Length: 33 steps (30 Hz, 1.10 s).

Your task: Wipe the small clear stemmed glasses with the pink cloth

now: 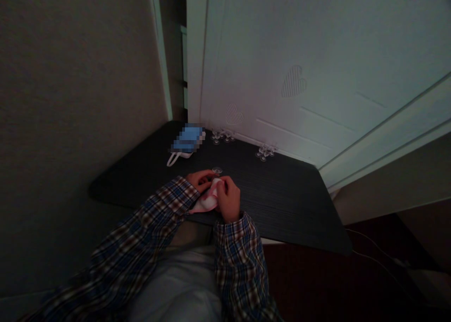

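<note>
At the near edge of the dark table, my left hand (200, 180) and my right hand (229, 200) are close together on a small pink-and-white item (210, 201), which looks soft. My right fingers pinch its upper right side. The fingers of my left hand curl at its upper left, partly hiding what they grip. A narrow pink end of the item points down and left. Just beyond my fingertips lies a clear round plastic piece (217, 170) that looks like a suction cup.
Several similar clear pieces lie in one cluster (222, 135) and another cluster (266, 152) along the back of the table (289, 200). A phone-like device (188, 138) with a blurred screen and white loop sits at left. A white heart-patterned panel (253, 77) rises behind.
</note>
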### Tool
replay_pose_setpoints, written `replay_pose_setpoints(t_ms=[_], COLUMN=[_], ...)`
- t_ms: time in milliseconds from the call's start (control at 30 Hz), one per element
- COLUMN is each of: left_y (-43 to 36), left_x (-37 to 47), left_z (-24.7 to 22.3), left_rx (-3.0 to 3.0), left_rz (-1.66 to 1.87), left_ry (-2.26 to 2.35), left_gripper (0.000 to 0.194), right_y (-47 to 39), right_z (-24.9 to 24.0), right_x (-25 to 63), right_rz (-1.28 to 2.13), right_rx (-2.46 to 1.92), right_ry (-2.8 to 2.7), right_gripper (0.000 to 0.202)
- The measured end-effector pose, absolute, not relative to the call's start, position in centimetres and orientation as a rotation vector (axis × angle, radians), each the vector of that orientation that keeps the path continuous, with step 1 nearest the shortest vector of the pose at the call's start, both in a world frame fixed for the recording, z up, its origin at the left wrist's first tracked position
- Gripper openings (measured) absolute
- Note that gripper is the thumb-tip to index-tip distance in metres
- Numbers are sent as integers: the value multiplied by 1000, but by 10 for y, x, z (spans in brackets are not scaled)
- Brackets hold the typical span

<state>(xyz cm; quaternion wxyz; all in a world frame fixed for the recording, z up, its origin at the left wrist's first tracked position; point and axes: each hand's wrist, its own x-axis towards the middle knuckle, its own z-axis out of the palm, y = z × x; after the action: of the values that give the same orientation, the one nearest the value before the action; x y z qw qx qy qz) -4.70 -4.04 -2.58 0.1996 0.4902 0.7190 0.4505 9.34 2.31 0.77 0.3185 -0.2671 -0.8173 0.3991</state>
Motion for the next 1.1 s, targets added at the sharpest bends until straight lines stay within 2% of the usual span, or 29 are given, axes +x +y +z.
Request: replay_pose_setpoints(t_ms=[1100], left_y=[-42], left_x=[-41], left_z=[-10], left_rx=[1356], left_rz=[1180], left_ry=[2014], left_gripper=[45], right_y=[24], right_z=[8], right_x=[95], right_rz=[1047], right_rx=[-672], right_ry=[-2201], right_gripper=[21])
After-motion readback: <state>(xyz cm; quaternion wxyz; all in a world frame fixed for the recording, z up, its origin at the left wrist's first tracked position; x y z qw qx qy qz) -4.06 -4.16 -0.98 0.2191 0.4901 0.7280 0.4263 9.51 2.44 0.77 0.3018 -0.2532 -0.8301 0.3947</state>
